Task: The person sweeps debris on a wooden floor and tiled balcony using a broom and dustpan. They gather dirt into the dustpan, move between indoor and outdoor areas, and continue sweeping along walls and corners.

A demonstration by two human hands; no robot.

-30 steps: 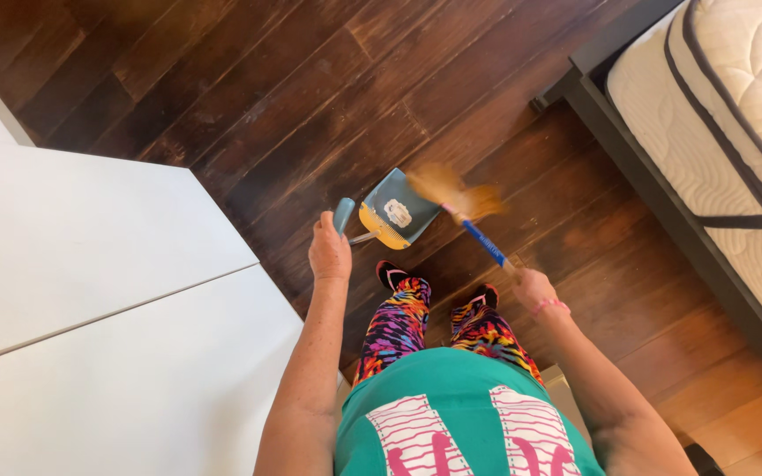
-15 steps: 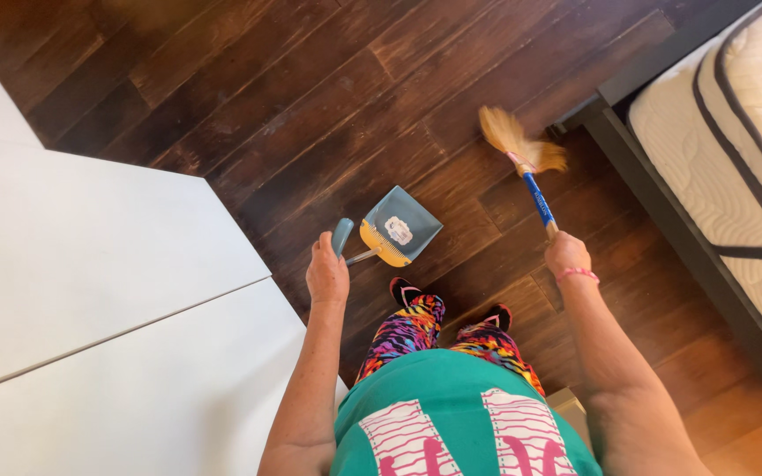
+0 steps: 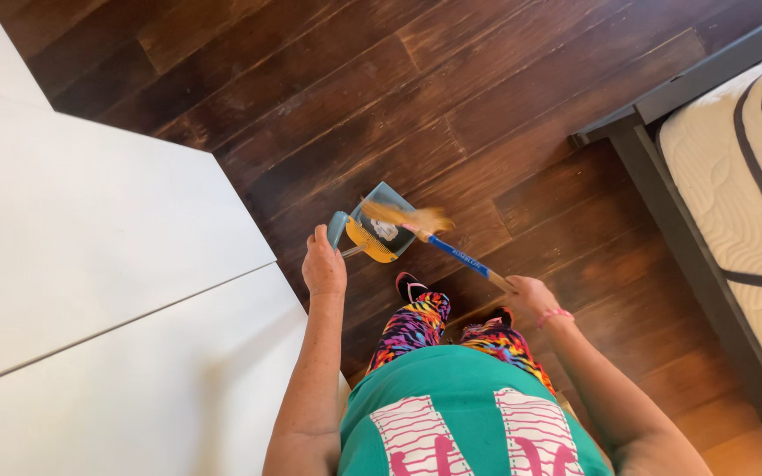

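Note:
My left hand (image 3: 323, 264) grips the long handle of a grey-blue dustpan (image 3: 381, 227) that rests on the dark wooden floor (image 3: 328, 97) in front of my feet. The pan has a yellow comb edge and holds a small pale clump of dust. My right hand (image 3: 529, 298) holds the blue handle of a broom (image 3: 456, 253). Its tan bristles (image 3: 407, 215) are blurred and lie across the mouth of the dustpan. My patterned leggings and dark shoes show just below the pan.
A white cabinet top (image 3: 90, 264) fills the left side, close to my left arm. A bed with a dark frame (image 3: 654, 176) and a white quilted mattress (image 3: 743, 185) stands at the right.
The broom swung out to the right toward the bed frame, then came back left. Its bristles now sit at the dustpan's mouth. My left hand and the pan stayed about in place.

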